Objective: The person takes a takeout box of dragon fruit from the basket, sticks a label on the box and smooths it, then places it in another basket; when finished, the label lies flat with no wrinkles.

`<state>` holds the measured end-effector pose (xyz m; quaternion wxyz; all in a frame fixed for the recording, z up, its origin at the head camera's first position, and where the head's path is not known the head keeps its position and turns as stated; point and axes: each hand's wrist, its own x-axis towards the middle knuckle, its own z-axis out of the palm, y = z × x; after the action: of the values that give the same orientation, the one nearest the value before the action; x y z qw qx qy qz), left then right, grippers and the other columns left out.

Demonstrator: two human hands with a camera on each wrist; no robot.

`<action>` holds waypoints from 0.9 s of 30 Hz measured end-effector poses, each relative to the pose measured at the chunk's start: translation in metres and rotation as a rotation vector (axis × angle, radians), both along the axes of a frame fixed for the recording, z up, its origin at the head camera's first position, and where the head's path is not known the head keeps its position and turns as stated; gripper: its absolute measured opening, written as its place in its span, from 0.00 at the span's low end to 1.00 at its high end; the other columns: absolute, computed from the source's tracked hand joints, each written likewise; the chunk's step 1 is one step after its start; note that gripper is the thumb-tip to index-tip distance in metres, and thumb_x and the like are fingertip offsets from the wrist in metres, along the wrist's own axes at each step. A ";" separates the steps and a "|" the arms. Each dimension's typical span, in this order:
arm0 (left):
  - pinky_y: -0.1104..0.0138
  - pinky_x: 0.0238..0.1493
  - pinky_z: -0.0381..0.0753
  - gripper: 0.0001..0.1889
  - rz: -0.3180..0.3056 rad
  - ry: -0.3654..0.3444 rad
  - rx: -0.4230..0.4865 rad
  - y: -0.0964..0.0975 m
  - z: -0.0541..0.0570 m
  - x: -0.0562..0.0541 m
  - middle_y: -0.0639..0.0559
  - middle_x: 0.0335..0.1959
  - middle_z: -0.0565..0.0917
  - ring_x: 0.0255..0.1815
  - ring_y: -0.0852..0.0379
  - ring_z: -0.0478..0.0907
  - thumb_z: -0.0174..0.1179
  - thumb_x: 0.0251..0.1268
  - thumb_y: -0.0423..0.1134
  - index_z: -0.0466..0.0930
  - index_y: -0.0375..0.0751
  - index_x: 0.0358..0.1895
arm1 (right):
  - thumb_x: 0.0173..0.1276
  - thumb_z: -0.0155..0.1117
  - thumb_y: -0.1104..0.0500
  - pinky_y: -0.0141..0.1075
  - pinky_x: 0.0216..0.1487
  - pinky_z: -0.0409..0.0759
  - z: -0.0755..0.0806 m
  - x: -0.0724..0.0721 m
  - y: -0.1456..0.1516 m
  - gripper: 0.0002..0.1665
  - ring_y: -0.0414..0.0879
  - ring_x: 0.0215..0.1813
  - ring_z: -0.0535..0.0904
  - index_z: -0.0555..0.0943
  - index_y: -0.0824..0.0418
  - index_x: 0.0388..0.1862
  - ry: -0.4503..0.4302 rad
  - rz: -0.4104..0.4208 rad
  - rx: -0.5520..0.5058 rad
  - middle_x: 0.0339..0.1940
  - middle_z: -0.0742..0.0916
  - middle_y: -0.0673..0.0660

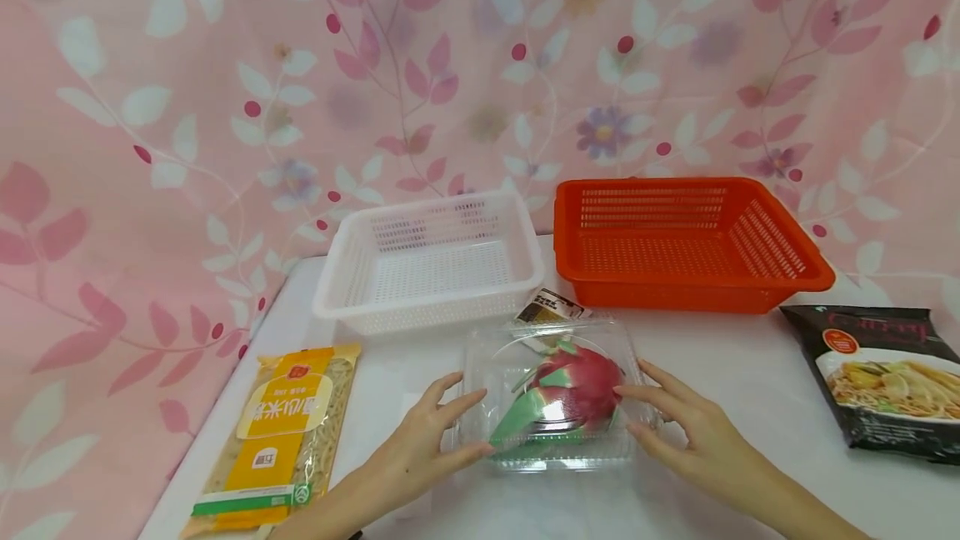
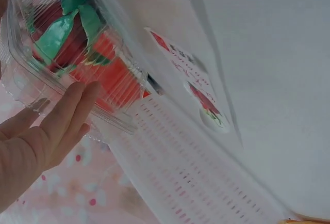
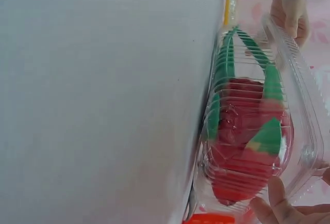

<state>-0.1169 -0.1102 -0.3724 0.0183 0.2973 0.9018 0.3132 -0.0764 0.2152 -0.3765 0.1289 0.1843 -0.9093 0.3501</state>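
Note:
A clear plastic clamshell box (image 1: 483,357) sits on the white table in front of me. Inside it lies a red dragon fruit (image 1: 588,377) with green leaf tips, also visible through the ridged wall in the right wrist view. My left hand (image 1: 420,440) touches the box's left side, its fingers spread and the thumb near the front corner. On the opposite side, my right hand (image 1: 686,427) rests fairly straight fingertips against the rim and wall. I cannot tell whether the lid is latched.
Behind the box stand a white basket (image 1: 427,311) and an orange-red basket (image 1: 675,294). A small dark packet (image 1: 551,307) lies between box and baskets. A yellow noodle pack (image 1: 281,432) is at left, a black noodle packet (image 1: 877,382) at right. The left wrist view shows a white, red-printed packet (image 2: 203,100).

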 end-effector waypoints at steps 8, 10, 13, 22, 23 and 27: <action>0.62 0.43 0.78 0.40 -0.134 -0.110 -0.025 -0.016 0.000 -0.008 0.47 0.70 0.50 0.51 0.52 0.74 0.58 0.58 0.57 0.48 0.58 0.71 | 0.60 0.65 0.50 0.44 0.32 0.81 0.006 0.000 0.002 0.21 0.41 0.39 0.79 0.76 0.42 0.53 -0.106 0.009 0.054 0.63 0.70 0.59; 0.61 0.45 0.78 0.47 -0.168 -0.165 -0.029 -0.024 0.000 -0.010 0.51 0.71 0.45 0.55 0.51 0.71 0.59 0.57 0.58 0.36 0.59 0.72 | 0.60 0.64 0.48 0.47 0.34 0.80 0.007 0.000 0.003 0.21 0.46 0.44 0.78 0.75 0.40 0.53 -0.137 -0.003 0.066 0.63 0.70 0.58; 0.57 0.49 0.76 0.51 -0.170 -0.239 -0.059 -0.035 0.001 -0.013 0.54 0.72 0.40 0.60 0.49 0.66 0.58 0.55 0.60 0.29 0.58 0.72 | 0.60 0.64 0.47 0.56 0.40 0.77 0.008 -0.001 0.005 0.22 0.55 0.54 0.73 0.74 0.42 0.54 -0.120 -0.008 0.093 0.64 0.68 0.58; 0.42 0.59 0.58 0.31 -0.161 -0.262 -0.392 -0.059 -0.012 -0.016 0.35 0.72 0.41 0.69 0.34 0.46 0.55 0.64 0.47 0.59 0.38 0.67 | 0.59 0.66 0.52 0.45 0.35 0.80 0.007 -0.003 0.010 0.38 0.50 0.42 0.79 0.61 0.48 0.66 -0.061 -0.029 0.078 0.66 0.62 0.57; 0.42 0.59 0.57 0.31 -0.150 -0.246 -0.418 -0.060 -0.014 -0.016 0.35 0.71 0.44 0.69 0.34 0.46 0.56 0.63 0.46 0.60 0.38 0.67 | 0.60 0.66 0.52 0.44 0.35 0.81 0.007 -0.004 0.010 0.38 0.50 0.42 0.78 0.60 0.48 0.67 -0.061 -0.028 0.076 0.66 0.62 0.56; 0.43 0.61 0.55 0.33 -0.087 -0.226 -0.462 -0.059 -0.022 -0.016 0.36 0.70 0.53 0.69 0.36 0.48 0.60 0.59 0.44 0.60 0.41 0.68 | 0.59 0.66 0.52 0.41 0.34 0.80 0.006 -0.004 0.011 0.39 0.48 0.43 0.78 0.59 0.46 0.67 -0.049 -0.019 0.079 0.66 0.62 0.55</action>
<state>-0.1331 -0.1692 -0.3947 0.1996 0.2867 0.9281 0.1292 -0.0809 0.2258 -0.3702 0.1022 0.1721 -0.9271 0.3169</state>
